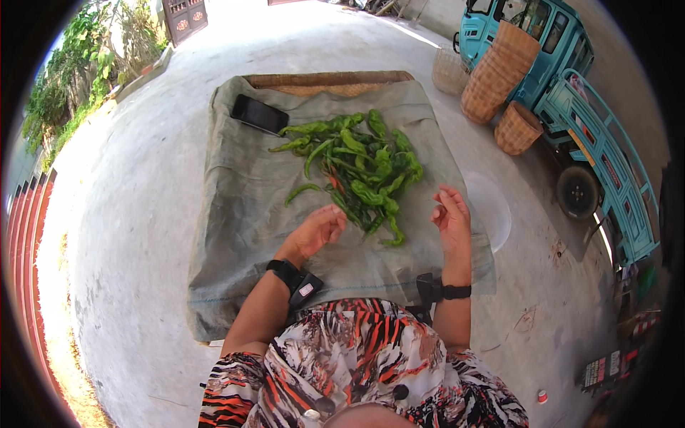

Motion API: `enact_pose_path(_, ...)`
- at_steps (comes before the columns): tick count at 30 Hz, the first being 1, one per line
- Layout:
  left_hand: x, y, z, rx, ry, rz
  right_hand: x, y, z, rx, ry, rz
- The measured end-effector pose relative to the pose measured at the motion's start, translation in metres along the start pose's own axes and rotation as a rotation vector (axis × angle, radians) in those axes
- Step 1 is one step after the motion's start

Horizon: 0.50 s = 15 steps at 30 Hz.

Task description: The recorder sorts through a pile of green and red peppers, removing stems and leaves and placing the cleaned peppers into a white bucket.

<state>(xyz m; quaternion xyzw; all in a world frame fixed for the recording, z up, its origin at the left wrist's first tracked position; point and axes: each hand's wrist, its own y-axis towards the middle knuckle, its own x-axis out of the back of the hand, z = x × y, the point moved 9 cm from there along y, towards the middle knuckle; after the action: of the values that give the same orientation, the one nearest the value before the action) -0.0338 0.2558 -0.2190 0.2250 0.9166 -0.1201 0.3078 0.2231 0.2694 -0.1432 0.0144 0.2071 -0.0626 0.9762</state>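
Observation:
A loose heap of long green chili peppers (pixel 369 166) lies on a grey-green cloth (pixel 251 214) draped over a raised, roughly square support. Among the green ones, a reddish-orange chili (pixel 335 179) shows on the left side of the heap. My left hand (pixel 319 231), fingers loosely bent, is at the heap's near left edge; its fingertips look close to a dark green pepper, and I cannot tell whether they touch it. To the right of the heap, my right hand (pixel 452 215) hovers with half-curled fingers. I see nothing held in either hand.
A black smartphone (pixel 260 114) rests on the cloth's far left. A woven rim (pixel 326 80) shows beyond the cloth. Whitish round basin (pixel 487 211) stands right, partly hidden. Stacked wicker baskets (pixel 499 75), a smaller basket (pixel 518 128) and a turquoise cargo vehicle (pixel 604 155) are farther right.

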Motion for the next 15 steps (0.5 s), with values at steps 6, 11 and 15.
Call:
enact_pose_path(6, 0.000, 0.000, 0.001, 0.017, -0.048, 0.015, -0.093, -0.008, -0.025, 0.288, -1.054, 0.302)
enact_pose_path(11, -0.007, 0.000, 0.001, 0.028, -0.061, 0.061, -0.093, -0.010, -0.040, 0.427, -1.336, 0.291)
enact_pose_path(15, -0.008, 0.001, -0.001, 0.023, -0.050, 0.052, -0.071, -0.005, -0.050, 0.264, -1.352, 0.240)
